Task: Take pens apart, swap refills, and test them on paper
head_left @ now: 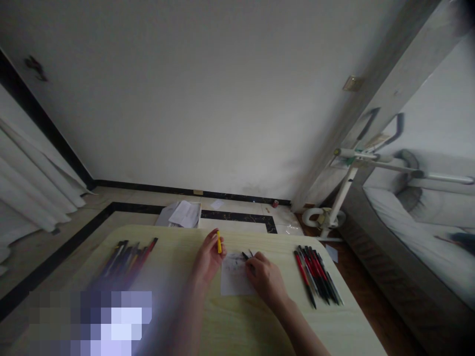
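My left hand point(211, 251) is closed around a short yellow stick point(219, 242), held upright above the table. Whether it is a whole pen or only a cap, I cannot tell. Closed in a writing grip, my right hand point(264, 275) holds a dark pen point(245, 255) that points to the upper left. Most of that pen is hidden by the fingers, and a second thin tip shows beside it. Beneath lies a small white sheet of paper point(232, 284) with dark scribbles on its upper part; the right hand covers its right side.
Several red, black and clear pens point(321, 277) lie side by side on the table point(260, 326) at right. Another blurred bunch of pens point(128, 259) lies at left. Beyond the far edge stands a box with papers point(184, 213). An exercise machine point(343, 193) and a sofa point(389, 247) are at right.
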The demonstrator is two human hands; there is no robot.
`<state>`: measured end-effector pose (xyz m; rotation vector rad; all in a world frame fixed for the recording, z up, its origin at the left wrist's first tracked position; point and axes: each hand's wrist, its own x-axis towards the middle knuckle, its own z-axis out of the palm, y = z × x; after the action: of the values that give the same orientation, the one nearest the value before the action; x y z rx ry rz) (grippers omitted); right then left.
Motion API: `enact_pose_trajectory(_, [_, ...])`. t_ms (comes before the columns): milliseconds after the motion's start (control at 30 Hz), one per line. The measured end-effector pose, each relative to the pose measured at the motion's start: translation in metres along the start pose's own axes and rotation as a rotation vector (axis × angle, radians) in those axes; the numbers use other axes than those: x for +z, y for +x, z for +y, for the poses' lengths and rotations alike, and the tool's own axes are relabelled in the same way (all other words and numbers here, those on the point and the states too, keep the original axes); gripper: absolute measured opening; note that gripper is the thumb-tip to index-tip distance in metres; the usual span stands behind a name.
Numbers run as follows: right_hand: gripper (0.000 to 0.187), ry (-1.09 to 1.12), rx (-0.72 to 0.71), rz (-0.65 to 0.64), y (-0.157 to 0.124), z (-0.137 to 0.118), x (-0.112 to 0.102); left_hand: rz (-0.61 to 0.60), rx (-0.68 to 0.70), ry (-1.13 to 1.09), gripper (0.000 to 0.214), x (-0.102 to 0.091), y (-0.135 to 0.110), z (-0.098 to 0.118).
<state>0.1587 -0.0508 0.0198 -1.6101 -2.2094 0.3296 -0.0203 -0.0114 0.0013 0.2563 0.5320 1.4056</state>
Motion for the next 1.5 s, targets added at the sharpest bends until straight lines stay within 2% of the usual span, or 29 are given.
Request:
enact_pose_trajectory(133, [0.016, 0.123, -0.007, 0.053, 0.001, -0.005, -0.003, 0.022, 0.009, 0.013, 0.028, 0.001, 0.000, 0.001])
enact_pose_trajectory(300, [0.011, 0.395, 0.024, 0.118, 0.004, -0.017, -0.003, 0.046, 0.021, 0.035, 0.028, 0.004, 0.000, 0.001])
enact_pose_trajectory(633, [0.017, 1.074, 0.289, 0.115, 0.030, -0.041, 0.013, 0.080, 0.047, 0.079, 0.036, 0.004, -0.001, 0.001])
enact_pose_trajectory(767, [0.018, 1.290, 0.346, 0.182, 0.036, -0.042, 0.023, 0.107, 0.057, 0.060, 0.033, 0.005, -0.001, 0.003])
enact_pose_trajectory(967, [0.032, 1.345, 0.380, 0.279, 0.048, -0.038, 0.038, 0.129, 0.105, 0.013, 0.031, 0.003, 0.003, 0.006])
enact_pose_trajectory(1233, [0.023, 1.502, 0.433, 0.341, 0.050, -0.033, 0.048, 0.144, 0.112, -0.007, 0.031, 0.001, 0.006, 0.002])
enact_pose_trajectory(1500, [0.018, 1.501, 0.439, 0.387, 0.047, -0.028, 0.048, 0.191, 0.180, 0.060, 0.032, 0.002, 0.008, -0.001])
